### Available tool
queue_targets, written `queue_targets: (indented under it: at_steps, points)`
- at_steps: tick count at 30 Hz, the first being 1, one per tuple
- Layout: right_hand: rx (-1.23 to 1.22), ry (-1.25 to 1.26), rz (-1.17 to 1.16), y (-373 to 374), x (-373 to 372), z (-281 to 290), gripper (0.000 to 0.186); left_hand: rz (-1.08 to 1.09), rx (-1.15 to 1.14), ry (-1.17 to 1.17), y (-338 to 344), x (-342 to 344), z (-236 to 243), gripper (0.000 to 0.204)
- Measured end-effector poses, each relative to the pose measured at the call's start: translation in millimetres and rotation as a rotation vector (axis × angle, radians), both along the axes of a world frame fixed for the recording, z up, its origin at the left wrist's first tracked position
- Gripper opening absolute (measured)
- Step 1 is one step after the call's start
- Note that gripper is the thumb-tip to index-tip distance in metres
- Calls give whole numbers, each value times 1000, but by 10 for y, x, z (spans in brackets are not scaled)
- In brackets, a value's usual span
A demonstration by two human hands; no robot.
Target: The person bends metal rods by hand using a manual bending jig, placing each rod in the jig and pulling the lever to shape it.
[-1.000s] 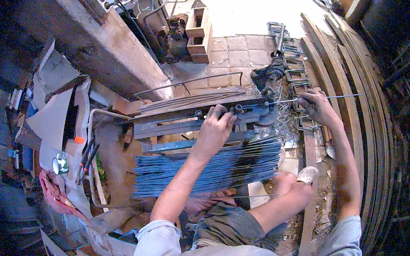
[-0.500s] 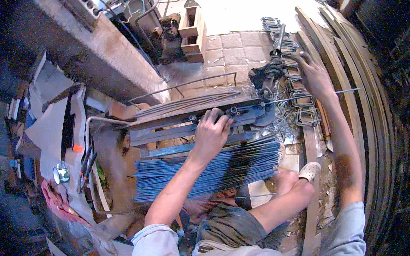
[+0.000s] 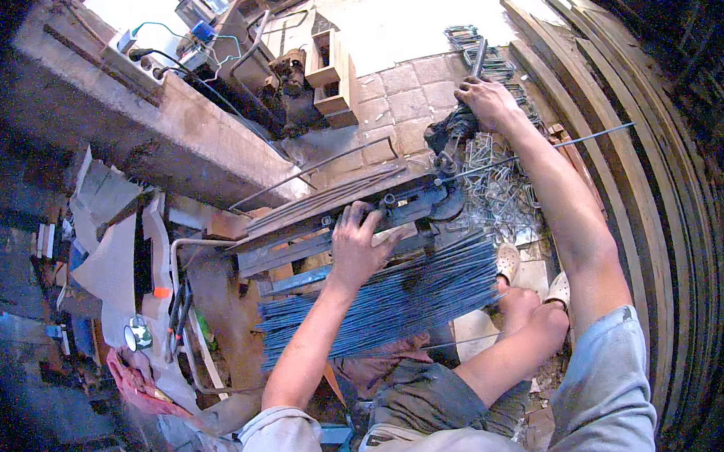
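Observation:
A thin metal rod [image 3: 548,153] lies across the head of a low bending bench [image 3: 283,253] and juts out to the right. My left hand [image 3: 359,247] rests on the bench beside a short upright peg [image 3: 389,201], its fingers apart and the thumb stretched out. Farther right, my right hand [image 3: 493,103] is closed around a dark lever [image 3: 480,57], whose tube end sticks out beyond the fingers. Black wrapping [image 3: 450,127] covers the lever's lower part. On the near side of the bench lies a thick bundle of bluish rods [image 3: 385,305].
Bent wire stirrups [image 3: 495,181] are heaped right of the bench. Long timber planks [image 3: 598,97] run along the right side. A concrete beam [image 3: 175,122] and wooden boxes [image 3: 333,79] stand beyond. To the left are cutters [image 3: 179,317] and an enamel mug [image 3: 137,334].
My right hand has moved left and away from me, onto the lever, and closed on it. My left hand's fingers have spread at the bench. The whole view has shifted slightly.

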State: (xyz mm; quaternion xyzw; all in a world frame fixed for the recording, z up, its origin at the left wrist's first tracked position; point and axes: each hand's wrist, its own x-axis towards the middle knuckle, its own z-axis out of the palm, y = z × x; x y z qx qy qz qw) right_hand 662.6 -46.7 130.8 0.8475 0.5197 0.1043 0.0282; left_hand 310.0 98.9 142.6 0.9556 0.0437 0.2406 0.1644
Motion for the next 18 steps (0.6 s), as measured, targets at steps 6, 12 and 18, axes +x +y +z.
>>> queue_targets:
  at_steps: [6, 12, 18]
  points:
    - [17, -78, -133, -101, -260, 18, 23, 11, 29, -56, 7, -31, -70, 38]
    - [-12, 216, -508, -820, -632, 85, 26, 0, 57, -105, -3, -35, -93, 35]
    - [-64, -92, -466, -1662, -1594, 229, 28, 10, -2, -66, -7, -70, -96, 36]
